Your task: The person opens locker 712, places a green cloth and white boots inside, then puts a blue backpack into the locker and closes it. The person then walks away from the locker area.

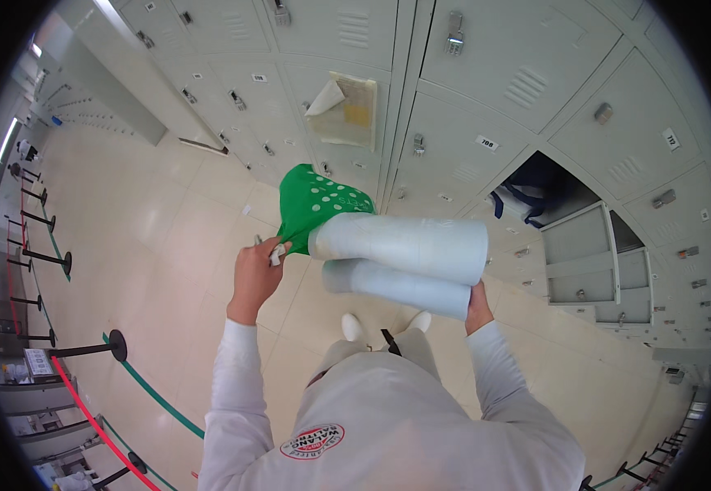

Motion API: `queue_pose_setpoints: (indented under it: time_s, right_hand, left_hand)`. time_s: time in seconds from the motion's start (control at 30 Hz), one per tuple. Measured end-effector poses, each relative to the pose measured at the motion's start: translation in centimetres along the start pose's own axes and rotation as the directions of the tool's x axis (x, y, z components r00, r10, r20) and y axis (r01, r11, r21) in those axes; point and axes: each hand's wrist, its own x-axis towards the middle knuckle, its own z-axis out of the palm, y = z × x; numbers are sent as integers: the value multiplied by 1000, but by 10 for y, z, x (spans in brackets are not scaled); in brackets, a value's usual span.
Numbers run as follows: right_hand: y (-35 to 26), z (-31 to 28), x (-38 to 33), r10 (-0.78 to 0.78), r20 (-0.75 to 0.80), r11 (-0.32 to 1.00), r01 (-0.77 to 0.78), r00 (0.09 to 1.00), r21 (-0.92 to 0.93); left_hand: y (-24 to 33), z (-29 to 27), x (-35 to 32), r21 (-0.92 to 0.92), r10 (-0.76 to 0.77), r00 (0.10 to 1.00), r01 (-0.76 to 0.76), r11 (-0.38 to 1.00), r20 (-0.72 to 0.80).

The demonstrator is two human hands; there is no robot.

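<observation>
Grey lockers [470, 123] line the wall ahead, where the left hand [255, 274] pinches the green bag [310, 204] and the right hand [478, 307] grips two pale rolls [400, 258]; widen the mouth, steady both.

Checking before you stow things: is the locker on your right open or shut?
Open. The locker door is swung outward, and a dark blue bag shows in the compartment.
</observation>
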Motion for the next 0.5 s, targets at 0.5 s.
queue_pose_setpoints:
  time_s: [0.5]
  right_hand:
    - [14, 51, 11, 102, 35, 989, -106, 994, 103]
  left_hand:
    - [-9, -26, -57, -106, 318, 924, -302, 947, 212]
